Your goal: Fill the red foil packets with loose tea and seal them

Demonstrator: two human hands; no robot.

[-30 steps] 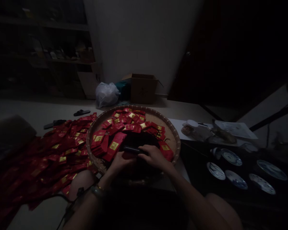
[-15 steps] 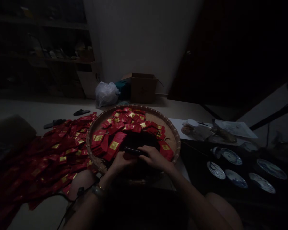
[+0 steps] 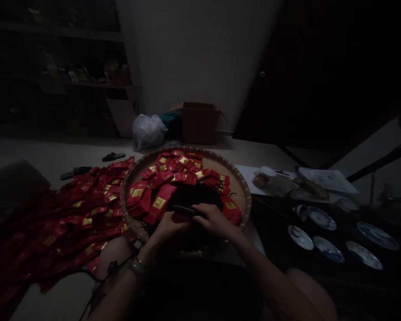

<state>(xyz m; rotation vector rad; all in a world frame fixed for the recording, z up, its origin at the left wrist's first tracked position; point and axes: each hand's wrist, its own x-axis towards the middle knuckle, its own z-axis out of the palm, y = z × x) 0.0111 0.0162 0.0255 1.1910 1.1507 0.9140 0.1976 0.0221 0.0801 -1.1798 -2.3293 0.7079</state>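
Both hands are over a round woven bamboo tray (image 3: pixel 243 187). My right hand (image 3: pixel 217 220) is closed around a small black bar-shaped tool (image 3: pixel 183 209), whose kind I cannot make out in the dim light. My left hand (image 3: pixel 169 228) is closed just below the tool's left end, on what looks like a dark red packet (image 3: pixel 180 217), mostly hidden by the fingers. Red packets with gold labels (image 3: pixel 163 169) lie round the tray's far side and left. A dark heap (image 3: pixel 200 196), perhaps loose tea leaves, fills the middle.
Many more red packets (image 3: pixel 76 214) cover the floor at left, near a slipper (image 3: pixel 113 156). Beyond the tray are a white plastic bag (image 3: pixel 149 131) and an open cardboard box (image 3: pixel 200 125). Patterned dishes (image 3: pixel 329 248) and a lidded jar (image 3: pixel 266 174) stand at right.
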